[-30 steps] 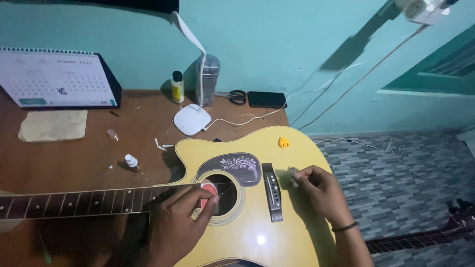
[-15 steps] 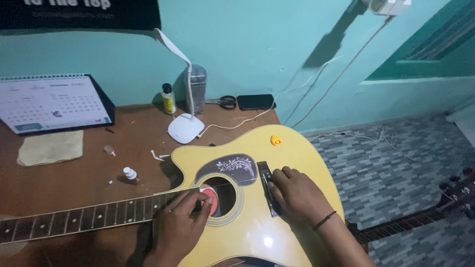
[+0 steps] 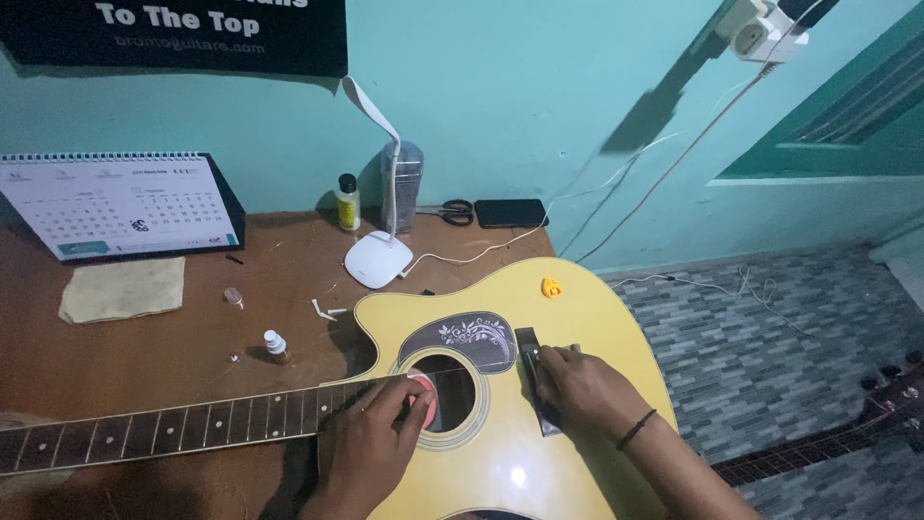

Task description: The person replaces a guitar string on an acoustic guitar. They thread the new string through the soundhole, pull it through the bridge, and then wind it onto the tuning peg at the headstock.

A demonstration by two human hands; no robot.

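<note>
Far left on the brown wooden table (image 3: 135, 366): desk calendar (image 3: 120, 204) standing against the teal wall, a beige cloth (image 3: 123, 288) flat in front of it. Next right, a small clear cap (image 3: 233, 297) and a small white dropper bottle (image 3: 275, 345), apart from each other, both just above the guitar neck (image 3: 164, 432), which runs out to the left frame edge. Yellow acoustic guitar (image 3: 577, 318) lies flat, face up, body over the table's right part and past its edge. Left hand (image 3: 371, 448) rests where neck meets body, fingers curled and narrow, pinching a pink-red object (image 3: 423, 393) at the left rim of the soundhole (image 3: 452, 393); can't tell what the object is. Behind, near the wall: yellowish bottle with black cap (image 3: 347, 202), white desk lamp (image 3: 377, 258) with round base and bent neck, grey cylinder (image 3: 402, 186) behind it. Black scissors (image 3: 452, 209) and a dark phone (image 3: 510, 212) lie side by side further right, white cable (image 3: 500, 246) trailing past them. Dark pickguard (image 3: 462, 339) with floral inlay sits above the soundhole. Right hand (image 3: 582, 385) lies on the dark bridge (image 3: 531, 361), fingers closed down on it near its upper end, covering most of it; can't tell if it grips anything. Black band on that wrist (image 3: 635, 429). Small yellow object (image 3: 551, 287) sits on the guitar's upper bout, apart from both hands. Right side: grey brick-pattern floor (image 3: 770, 356), a second guitar's headstock (image 3: 895, 390) at the frame edge.
</note>
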